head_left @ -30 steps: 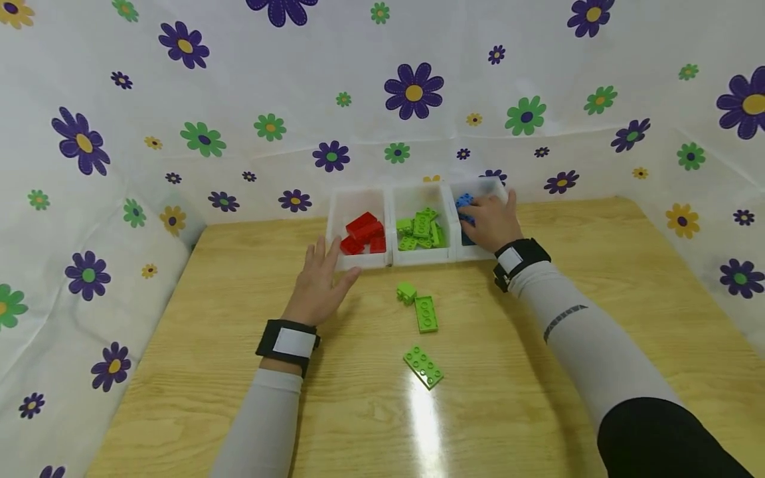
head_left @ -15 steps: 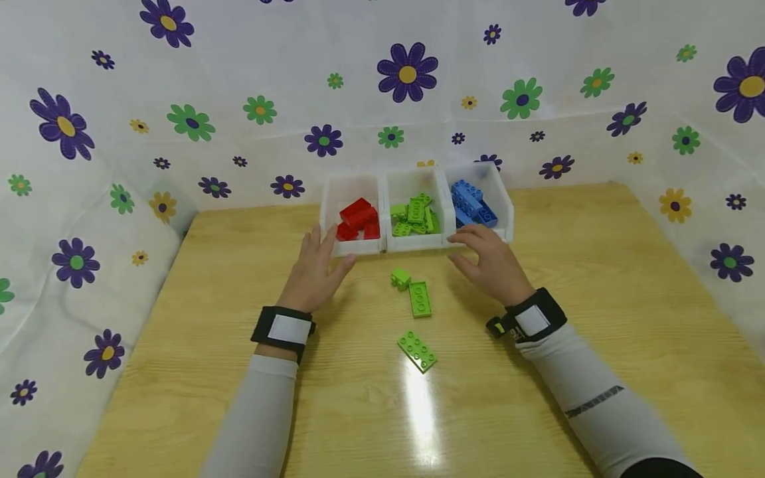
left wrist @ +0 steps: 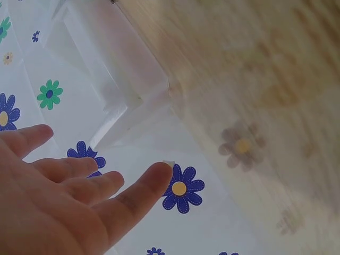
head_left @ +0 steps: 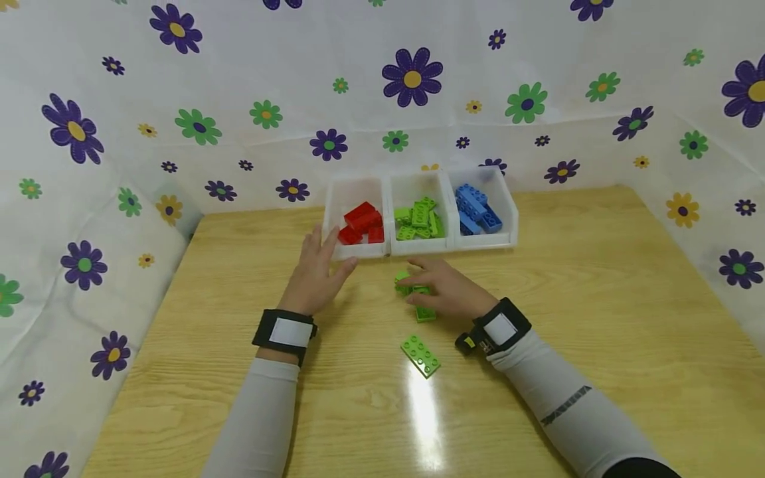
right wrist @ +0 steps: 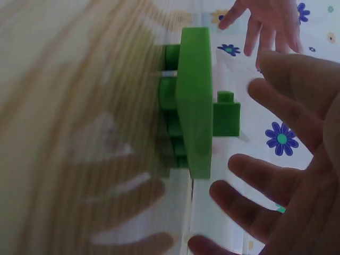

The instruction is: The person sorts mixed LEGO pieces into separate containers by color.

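My right hand [head_left: 449, 290] hovers over two green bricks on the table, its fingers spread and partly covering them. One is a small green brick [head_left: 402, 283]; close in front of it lies a long green brick [head_left: 425, 313], studs down in the right wrist view. No contact shows there between the fingers [right wrist: 249, 212] and either brick. Nearer the front, another long green brick [head_left: 421, 356] lies studs up. My left hand [head_left: 313, 279] holds nothing; its straight fingers reach the front left corner of the white bin [head_left: 366, 251] holding red bricks [head_left: 362, 222].
Three joined white bins stand at the back against a flowered cloth [head_left: 263, 73]. Green bricks [head_left: 421, 219] fill part of the middle bin [head_left: 421, 245], blue bricks [head_left: 475, 209] part of the right bin [head_left: 507, 226]. The wooden table [head_left: 239, 279] surrounds the loose bricks.
My right hand has left the blue bricks' bin and moved forward and left, over the loose green bricks. The left hand stays by the red bricks' bin. The head view has shifted slightly.
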The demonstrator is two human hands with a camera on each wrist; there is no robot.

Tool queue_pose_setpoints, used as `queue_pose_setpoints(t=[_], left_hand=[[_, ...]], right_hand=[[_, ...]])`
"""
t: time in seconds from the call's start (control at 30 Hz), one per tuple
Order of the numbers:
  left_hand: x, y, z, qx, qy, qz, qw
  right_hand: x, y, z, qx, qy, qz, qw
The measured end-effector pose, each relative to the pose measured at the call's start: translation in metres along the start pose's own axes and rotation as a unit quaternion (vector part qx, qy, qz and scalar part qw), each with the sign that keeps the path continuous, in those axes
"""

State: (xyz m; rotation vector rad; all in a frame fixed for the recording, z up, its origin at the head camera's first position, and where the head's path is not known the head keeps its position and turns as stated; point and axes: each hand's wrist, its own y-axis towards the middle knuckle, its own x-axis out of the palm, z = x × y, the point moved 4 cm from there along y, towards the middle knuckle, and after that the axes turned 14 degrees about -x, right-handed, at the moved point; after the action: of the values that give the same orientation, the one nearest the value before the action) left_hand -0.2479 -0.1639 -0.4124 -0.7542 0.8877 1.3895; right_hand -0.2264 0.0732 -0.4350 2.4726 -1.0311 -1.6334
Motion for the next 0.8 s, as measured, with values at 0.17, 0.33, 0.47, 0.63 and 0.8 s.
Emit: queue_pose_setpoints(t=[0.17, 0.33, 0.47, 0.63, 0.8], left_hand=[[0.001, -0.001, -0.002, -0.002, 0.002, 0.002, 1.0], [0.0, -0.001, -0.002, -0.002, -0.003, 0.004, 1.0], [-0.001, -0.002, -0.003, -0.01, -0.005, -0.002, 0.9999], [-0.003, -0.004, -0.003, -0.013, -0.003, -0.004, 0.9999], [-0.007, -0.003, -0.002, -0.007, -0.005, 0.005, 0.9999]], right_hand=[[0.007, 0.008, -0.001, 0.007, -0.009, -0.037, 0.9993], [0.008, 0.014, 0.0, 0.029, -0.023, -0.047, 0.9982], [0.007, 0.019, 0.003, 0.054, -0.022, -0.037, 0.9976], [-0.008, 0.027, 0.008, 0.069, -0.025, 0.011, 0.9973], [-0.054, 0.044, 0.015, 0.059, -0.1, 0.094, 0.9889]])
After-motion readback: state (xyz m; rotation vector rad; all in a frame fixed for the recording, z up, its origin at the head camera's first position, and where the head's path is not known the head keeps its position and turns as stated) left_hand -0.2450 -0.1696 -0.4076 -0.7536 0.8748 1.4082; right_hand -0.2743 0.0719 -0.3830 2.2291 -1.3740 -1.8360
